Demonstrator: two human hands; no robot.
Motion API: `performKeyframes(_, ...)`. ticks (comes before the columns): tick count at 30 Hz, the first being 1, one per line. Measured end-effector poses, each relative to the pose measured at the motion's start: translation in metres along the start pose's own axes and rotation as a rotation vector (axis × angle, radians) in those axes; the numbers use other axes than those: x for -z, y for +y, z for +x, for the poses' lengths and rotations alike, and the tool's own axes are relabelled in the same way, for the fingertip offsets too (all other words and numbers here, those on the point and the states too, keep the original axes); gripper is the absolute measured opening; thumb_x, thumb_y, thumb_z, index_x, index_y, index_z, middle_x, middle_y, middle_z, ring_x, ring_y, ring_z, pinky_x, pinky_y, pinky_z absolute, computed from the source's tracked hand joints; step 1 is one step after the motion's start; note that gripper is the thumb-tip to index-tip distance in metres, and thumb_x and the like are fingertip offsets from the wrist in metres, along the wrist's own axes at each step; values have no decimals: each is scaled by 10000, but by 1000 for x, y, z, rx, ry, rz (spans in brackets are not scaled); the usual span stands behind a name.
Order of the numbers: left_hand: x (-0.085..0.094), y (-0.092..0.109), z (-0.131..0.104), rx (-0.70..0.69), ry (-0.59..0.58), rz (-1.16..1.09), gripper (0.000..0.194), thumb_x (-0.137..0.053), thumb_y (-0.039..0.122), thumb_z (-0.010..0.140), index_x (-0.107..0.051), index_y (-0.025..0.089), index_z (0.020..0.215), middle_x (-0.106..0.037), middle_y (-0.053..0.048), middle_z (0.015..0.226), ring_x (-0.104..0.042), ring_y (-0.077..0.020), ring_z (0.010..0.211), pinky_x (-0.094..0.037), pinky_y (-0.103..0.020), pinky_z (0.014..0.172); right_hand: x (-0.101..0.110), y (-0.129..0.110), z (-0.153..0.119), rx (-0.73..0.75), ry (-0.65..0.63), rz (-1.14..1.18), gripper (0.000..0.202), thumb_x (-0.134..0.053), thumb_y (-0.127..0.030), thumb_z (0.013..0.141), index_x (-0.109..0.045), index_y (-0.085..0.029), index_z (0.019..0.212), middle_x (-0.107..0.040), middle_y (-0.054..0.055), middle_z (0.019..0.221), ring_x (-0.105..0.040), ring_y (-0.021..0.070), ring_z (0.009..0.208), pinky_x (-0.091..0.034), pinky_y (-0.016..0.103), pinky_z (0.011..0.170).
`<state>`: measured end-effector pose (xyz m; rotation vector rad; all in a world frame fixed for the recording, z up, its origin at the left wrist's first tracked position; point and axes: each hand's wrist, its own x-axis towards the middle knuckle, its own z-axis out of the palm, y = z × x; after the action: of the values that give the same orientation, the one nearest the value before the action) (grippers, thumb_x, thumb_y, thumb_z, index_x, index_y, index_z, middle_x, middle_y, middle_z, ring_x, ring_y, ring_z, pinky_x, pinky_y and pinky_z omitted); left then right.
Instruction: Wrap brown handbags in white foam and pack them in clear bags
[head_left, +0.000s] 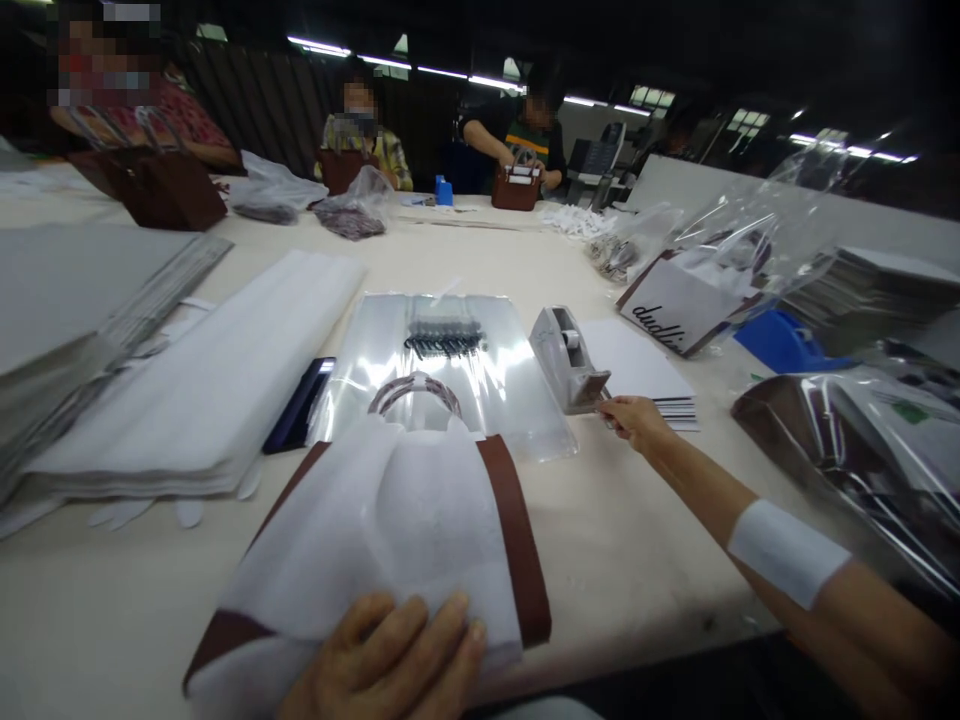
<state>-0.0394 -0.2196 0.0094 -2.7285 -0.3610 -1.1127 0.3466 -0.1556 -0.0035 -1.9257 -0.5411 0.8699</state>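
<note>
A brown handbag lies on the table at the front, largely covered by a white sheet, its wrapped handles pointing away from me. My left hand rests on the sheet's lower part, fingers spread, pressing it against the bag. To the right, my right hand is at the cutting edge of a grey tape dispenser, thumb and fingertips pinched together; whatever is between them is too small to make out. A white patch is around my right forearm.
Clear plastic bags lie behind the handbag. White sheets and a dark phone are left. White cards, a plastic-wrapped bag and a blue dispenser are right. Several people work across the table.
</note>
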Motion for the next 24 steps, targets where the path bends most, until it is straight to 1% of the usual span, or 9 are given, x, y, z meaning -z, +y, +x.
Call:
performKeyframes(2,6,0,3,-14,-48,-35,290,-395,116,876,-653,217,964,-636,-14,1068,-563,-151,848,-389,-303,736,0,-4,-30,15,-37,70,227,-633,-290,773,-513,-110,702,-455,-49,585,-288,-5,383,-183,125,316)
performKeyframes(5,13,1,7,-17,-128,-79,236,-447,128,857,-637,156,994,-614,-52,1106,-539,-169,904,-385,-320,774,-4,-13,-106,-3,-251,181,281,-721,-347,662,-590,-125,775,-506,-32,642,-270,-20,366,-161,131,309)
performKeyframes(8,19,1,8,-10,-186,-122,218,-502,127,835,-620,127,1018,-592,-83,1129,-518,-185,918,-380,-337,779,-20,-18,-189,-152,-630,306,277,-692,-367,708,-628,-134,843,-546,-17,681,-261,-47,323,-139,120,311)
performKeyframes(11,21,2,7,18,-188,-152,249,-573,111,791,-601,118,1038,-481,-135,1265,-503,-205,950,-391,-345,776,-40,-14,-241,-258,-799,356,262,-655,-367,747,-636,-131,860,-594,16,742,-306,-46,308,-122,118,303)
performKeyframes(13,21,3,6,22,-177,-142,269,-612,110,766,-596,128,1033,-351,-137,1377,-500,-198,951,-394,-335,764,-50,-8,-254,-301,-836,356,273,-637,-383,758,-634,-126,850,-600,18,735,-323,-31,303,-129,122,289)
performKeyframes(15,20,4,7,8,-201,-115,213,-612,139,776,-607,151,989,-311,-94,1412,-503,-175,908,-387,-319,733,-56,-3,-257,-312,-840,312,310,-601,-421,778,-631,-121,850,-557,-12,581,-304,-5,287,-138,128,276)
performKeyframes(17,20,4,9,4,-238,-98,141,-585,179,807,-613,176,945,-389,-48,1374,-504,-167,872,-373,-316,717,-57,0,-257,-300,-823,259,358,-561,-462,796,-627,-115,859,-457,-45,424,-285,22,279,-154,126,274)
performKeyframes(19,20,4,11,16,-252,-101,108,-562,212,828,-612,190,921,-479,-25,1303,-505,-169,863,-361,-317,720,-57,1,-258,-290,-807,206,393,-537,-484,804,-614,-109,891,-426,-50,379,-297,36,285,-184,122,280)
performKeyframes(24,19,3,14,38,-262,-123,137,-579,245,824,-604,184,943,-526,-6,1255,-496,-170,861,-351,-316,729,-55,9,-271,-286,-756,229,466,-567,-482,773,-485,-115,1048,-540,-18,496,-441,67,347,-364,151,357)
